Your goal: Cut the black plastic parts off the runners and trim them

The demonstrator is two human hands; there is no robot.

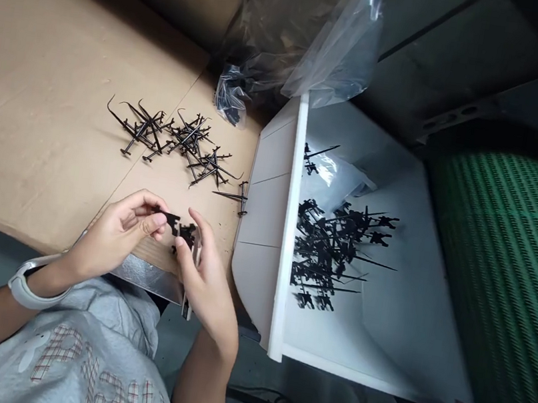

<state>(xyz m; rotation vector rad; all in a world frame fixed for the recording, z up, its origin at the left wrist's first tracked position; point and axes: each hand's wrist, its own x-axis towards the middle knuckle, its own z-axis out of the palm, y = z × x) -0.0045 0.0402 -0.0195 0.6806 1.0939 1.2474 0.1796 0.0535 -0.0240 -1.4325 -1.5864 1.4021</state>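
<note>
My left hand (117,233) pinches a small black plastic part (172,221) between thumb and fingers, over the front edge of the table. Close against it, my right hand (205,273) has thumb and fingers closed on the dark, jagged end of the black plastic piece (186,235). Whether this is one piece or two I cannot tell. A slim tool with a pale edge (187,307) runs along my right palm and sticks out below it; its kind is not clear. Beyond my hands lie loose piles of thin black branched plastic parts (190,136).
A white bin (287,231) stands right of the cardboard-covered table (37,93), holding many black parts (328,244) and a clear bag (328,177). Clear plastic (331,56) hangs over its back corner. A green ribbed belt (519,252) rises at far right.
</note>
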